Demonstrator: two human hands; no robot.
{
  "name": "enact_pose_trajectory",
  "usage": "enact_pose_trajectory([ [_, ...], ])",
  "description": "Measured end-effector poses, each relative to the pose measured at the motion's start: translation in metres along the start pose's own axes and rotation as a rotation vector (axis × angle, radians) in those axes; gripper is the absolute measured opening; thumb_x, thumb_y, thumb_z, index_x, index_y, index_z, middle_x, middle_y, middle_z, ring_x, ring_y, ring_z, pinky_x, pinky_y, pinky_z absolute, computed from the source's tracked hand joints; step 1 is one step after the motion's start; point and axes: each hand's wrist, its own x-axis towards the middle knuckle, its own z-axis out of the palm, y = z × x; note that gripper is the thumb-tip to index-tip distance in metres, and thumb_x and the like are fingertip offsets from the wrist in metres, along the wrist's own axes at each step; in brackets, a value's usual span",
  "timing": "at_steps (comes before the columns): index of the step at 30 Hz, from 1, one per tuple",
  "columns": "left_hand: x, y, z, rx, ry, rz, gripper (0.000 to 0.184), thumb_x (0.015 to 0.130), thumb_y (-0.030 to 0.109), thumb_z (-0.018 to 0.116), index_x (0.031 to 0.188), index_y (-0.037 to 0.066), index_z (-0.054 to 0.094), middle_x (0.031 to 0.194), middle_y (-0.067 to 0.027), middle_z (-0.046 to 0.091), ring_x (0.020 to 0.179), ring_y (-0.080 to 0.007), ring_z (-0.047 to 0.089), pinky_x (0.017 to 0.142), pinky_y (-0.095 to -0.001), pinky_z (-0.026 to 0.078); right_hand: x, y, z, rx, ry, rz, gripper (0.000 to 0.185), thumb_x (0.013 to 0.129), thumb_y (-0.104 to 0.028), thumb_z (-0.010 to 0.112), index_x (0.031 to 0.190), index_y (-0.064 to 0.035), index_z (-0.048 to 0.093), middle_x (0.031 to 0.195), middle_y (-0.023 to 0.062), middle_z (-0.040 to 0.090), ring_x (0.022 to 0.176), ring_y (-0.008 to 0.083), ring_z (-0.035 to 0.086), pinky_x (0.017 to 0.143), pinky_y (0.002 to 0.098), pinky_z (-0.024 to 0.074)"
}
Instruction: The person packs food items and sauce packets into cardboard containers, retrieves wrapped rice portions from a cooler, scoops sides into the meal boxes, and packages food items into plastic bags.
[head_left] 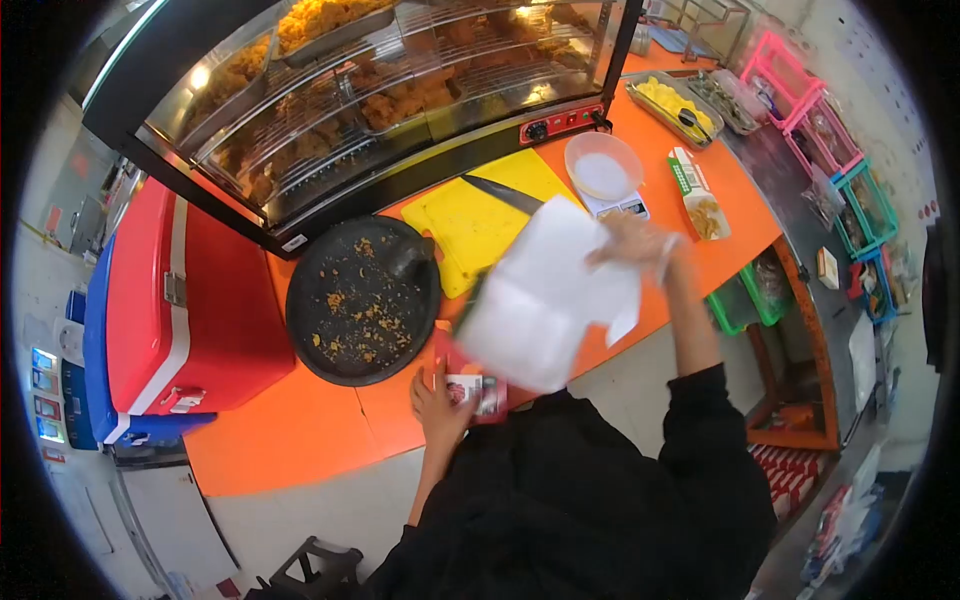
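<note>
Loose white sheet over a knife and a full workspace

The right hand (628, 243) seems to have its fingers closed on the upper right part of a white sheet (545, 295), though blur hides the exact grip. The sheet spreads above the near side of the orange table (300, 445), hiding part of the yellow cutting board (450, 225) and the end of the knife (505, 193). The left hand (440, 405) has its fingers parted against a red packet (490, 397) at the table's near edge; whether they grip it, I cannot tell.

The main risk, I judge, is the covered knife: a low sweep of the sheet could catch it or lead fingers onto it unseen. A wide swing could also knock the plastic bowl (603, 168) on the scale (630, 207). The sheet's lower corner might brush the crumbs in the black pan (340, 320), and the red packet could slip off the edge if pushed.
</note>
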Motion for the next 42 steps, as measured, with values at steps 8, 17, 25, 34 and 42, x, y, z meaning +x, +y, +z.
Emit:
enact_pose_trajectory([
  [8,0.036,0.033,0.030,-0.112,-0.145,0.242,0.101,0.059,0.055,0.074,0.141,0.023,0.026,0.133,-0.0184,0.035,0.124,-0.0376,0.032,0.095,-0.0591,0.028,0.035,0.061,-0.028,-0.606,0.021,-0.083,0.067,0.071,-0.038,0.067,0.125,-0.0039,0.048,0.123,0.0149,0.053,0.111,0.0280,0.052,0.092,0.0385,0.0409],
  [17,0.023,0.073,0.004,0.040,-0.372,0.231,0.070,0.063,0.037,0.075,0.128,0.029,0.048,0.140,-0.0054,0.033,0.131,-0.0266,0.029,0.103,-0.0596,0.018,-0.022,-0.038,0.121,-0.641,-0.267,-0.852,0.105,0.057,-0.043,0.079,0.141,-0.0122,0.023,0.122,0.0179,0.046,0.119,0.0340,0.041,0.099,0.0555,0.0238],
  [25,-0.113,0.052,0.111,-1.261,0.546,-0.291,0.078,0.077,0.020,0.061,0.141,0.006,0.018,0.142,-0.0124,0.028,0.130,-0.0279,0.029,0.104,-0.0432,0.028,-0.068,-0.051,0.142,0.390,-0.464,-0.674,0.096,0.066,-0.034,0.071,0.141,-0.0070,0.018,0.130,0.0245,0.040,0.123,0.0336,0.039,0.102,0.0388,0.0294],
  [34,-0.151,0.053,0.106,-2.334,0.295,0.066,0.076,0.080,0.054,0.048,0.140,0.014,0.025,0.140,-0.0124,0.033,0.128,-0.0296,0.033,0.098,-0.0434,0.036,-0.063,-0.035,0.113,1.368,-0.996,0.140,0.058,0.078,-0.029,0.060,0.123,0.0045,0.044,0.112,0.0200,0.056,0.106,0.0272,0.055,0.092,0.0419,0.0435],
  [42,-0.151,0.037,0.075,-2.023,-0.289,-0.133,0.079,0.080,0.058,0.048,0.142,0.017,0.022,0.142,-0.0129,0.031,0.129,-0.0296,0.032,0.099,-0.0479,0.032,-0.002,-0.038,0.105,0.294,-0.507,-0.420,0.060,0.082,-0.039,0.058,0.125,0.0016,0.046,0.117,0.0164,0.056,0.106,0.0261,0.055,0.092,0.0338,0.0424],
])
